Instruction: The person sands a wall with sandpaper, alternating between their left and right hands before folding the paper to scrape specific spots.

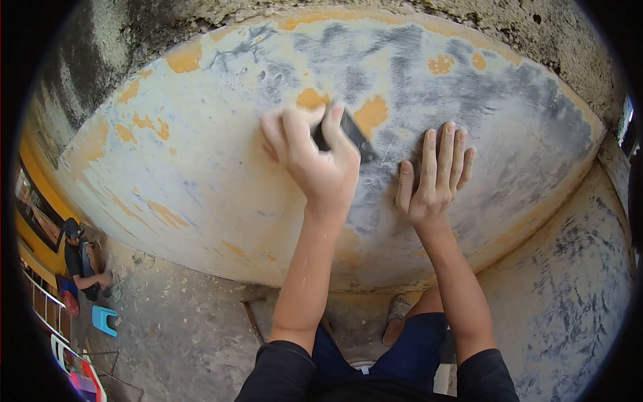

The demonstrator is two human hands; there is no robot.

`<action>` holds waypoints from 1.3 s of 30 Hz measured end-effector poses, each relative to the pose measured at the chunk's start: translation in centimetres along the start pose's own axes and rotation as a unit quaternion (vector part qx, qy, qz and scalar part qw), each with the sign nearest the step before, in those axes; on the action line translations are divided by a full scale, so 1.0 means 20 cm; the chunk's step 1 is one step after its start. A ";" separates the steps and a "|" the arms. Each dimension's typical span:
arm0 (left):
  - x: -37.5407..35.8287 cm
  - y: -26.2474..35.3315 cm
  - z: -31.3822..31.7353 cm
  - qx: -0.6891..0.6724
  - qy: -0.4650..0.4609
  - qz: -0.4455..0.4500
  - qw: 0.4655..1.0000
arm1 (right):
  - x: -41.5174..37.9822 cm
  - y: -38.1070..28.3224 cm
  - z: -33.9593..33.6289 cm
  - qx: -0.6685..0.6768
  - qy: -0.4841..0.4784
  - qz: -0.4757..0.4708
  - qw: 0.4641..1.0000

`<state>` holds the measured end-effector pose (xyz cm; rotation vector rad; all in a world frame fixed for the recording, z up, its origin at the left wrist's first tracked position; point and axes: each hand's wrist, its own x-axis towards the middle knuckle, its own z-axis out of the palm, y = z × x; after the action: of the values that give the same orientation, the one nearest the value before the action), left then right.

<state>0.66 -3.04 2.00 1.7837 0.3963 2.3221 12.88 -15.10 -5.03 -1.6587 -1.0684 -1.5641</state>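
Dark block (355, 136) gripped mid-frame in left hand (315, 157), seemingly mid-rub on patchy panel (214, 181); right hand (437, 179) bare, fingers slightly spread. Needed next, probably: even pressure.

Rough mottled wall (556, 40) along top; grey stained floor (181, 328); blue stool (100, 315) lower left; yellow wall (44, 167) beyond.

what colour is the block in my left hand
The block in your left hand is black or very dark grey, best in the head view.
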 end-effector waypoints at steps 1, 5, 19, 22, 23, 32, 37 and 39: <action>0.07 0.02 0.02 0.003 0.003 0.019 1.000 | 0.00 0.00 0.00 -0.002 0.005 -0.001 1.000; 0.07 -0.01 0.04 -0.011 0.024 0.038 0.999 | 0.00 0.00 0.00 -0.007 -0.004 0.003 1.000; 0.00 -0.02 0.00 -0.018 0.027 0.021 0.999 | -0.01 0.00 0.00 0.001 0.004 -0.001 1.000; -0.14 -0.02 -0.05 -0.022 -0.001 -0.023 0.999 | -0.01 0.00 0.00 0.005 -0.001 0.003 1.000; -0.14 -0.04 -0.04 -0.023 -0.001 -0.023 0.999 | 0.00 0.00 0.00 0.004 -0.001 0.004 1.000; -0.03 -0.01 -0.01 -0.013 0.020 -0.016 1.000 | 0.00 0.00 0.01 0.001 0.012 0.001 1.000; -0.16 -0.03 -0.05 -0.005 -0.002 -0.053 0.999 | 0.00 0.00 -0.01 -0.004 0.000 -0.002 1.000; -0.12 0.02 -0.06 -0.006 0.008 -0.054 0.998 | -0.01 0.00 -0.01 0.003 -0.002 -0.005 1.000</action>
<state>0.17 -4.26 -0.29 1.6956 0.4687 2.2615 12.74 -15.24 -5.15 -1.6548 -1.0844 -1.5629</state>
